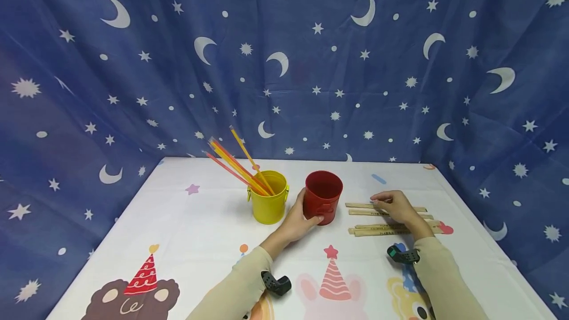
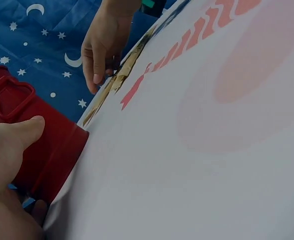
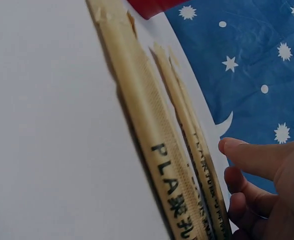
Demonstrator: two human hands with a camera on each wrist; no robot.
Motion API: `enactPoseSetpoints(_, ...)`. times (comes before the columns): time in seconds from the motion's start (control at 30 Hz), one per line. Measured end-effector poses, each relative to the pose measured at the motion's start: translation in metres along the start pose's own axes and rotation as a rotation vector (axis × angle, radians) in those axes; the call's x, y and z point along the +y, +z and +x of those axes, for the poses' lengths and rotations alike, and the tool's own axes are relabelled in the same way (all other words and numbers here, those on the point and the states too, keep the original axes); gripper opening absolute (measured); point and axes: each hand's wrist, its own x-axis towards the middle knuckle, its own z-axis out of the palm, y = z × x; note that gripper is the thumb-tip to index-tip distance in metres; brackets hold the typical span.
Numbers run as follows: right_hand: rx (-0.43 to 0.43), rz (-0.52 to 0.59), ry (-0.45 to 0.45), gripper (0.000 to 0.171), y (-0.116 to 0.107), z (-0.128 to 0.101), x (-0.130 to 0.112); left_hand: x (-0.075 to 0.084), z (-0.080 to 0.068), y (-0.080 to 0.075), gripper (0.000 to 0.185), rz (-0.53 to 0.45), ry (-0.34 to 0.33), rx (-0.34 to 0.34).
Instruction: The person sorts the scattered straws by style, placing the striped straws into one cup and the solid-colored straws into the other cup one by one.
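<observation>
My left hand grips a small red metal bucket from its left side. Its thumb presses the bucket's wall below the wire handle. The bucket stands upright on the table. My right hand is over several slim paper-wrapped straws, its relaxed fingers right at the farthest one. Dark print with the letters PLA runs along a wrapper in the right wrist view. In that view the thumb and fingers curve loosely, with nothing showing between them.
Left of the red bucket stands a yellow bucket with several orange and yellow straws leaning out to the left. A white cloth with cartoon prints covers the table. A blue star-and-moon curtain hangs behind.
</observation>
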Motion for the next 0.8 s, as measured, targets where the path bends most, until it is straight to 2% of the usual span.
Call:
enactPoseSetpoints(0.47, -0.007, -0.209, 0.142, 0.016, -0.008, -0.003, -0.001, 0.001, -0.001, -0.002, 0.089, -0.032, 0.02, -0.01)
enactPoseSetpoints(0.63, -0.004, -0.238, 0.139, 0.011, -0.011, -0.006, 0.001, 0.005, -0.003, -0.001, 0.089, -0.035, 0.015, -0.014)
enactPoseSetpoints(0.8, 0.004, -0.253, 0.089, 0.006, -0.011, -0.004, 0.002, 0.021, -0.009, -0.005, 0.086, -0.055, 0.001, -0.009)
